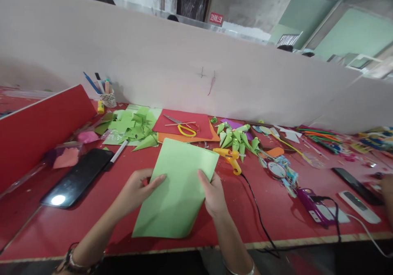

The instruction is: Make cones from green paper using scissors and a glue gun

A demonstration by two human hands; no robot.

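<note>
A light green sheet of paper [178,189] is held over the red table [92,226] in front of me. My left hand [136,191] grips its left edge, thumb on top and fingers curled underneath. My right hand [213,193] pinches its right edge the same way, thumb over the paper. Just beyond the sheet lies a yellow glue gun [229,157] with a black cord trailing to the table's front edge.
Folded green paper cones [238,139], yellow-handled scissors [186,129] on red and orange sheets, green paper scraps [135,128], a pen cup [107,96], a black phone [76,178] at left, a white marker [118,152], remotes and craft supplies at right. A beige partition wall [184,62] stands behind; another person's skin shows at the far right edge.
</note>
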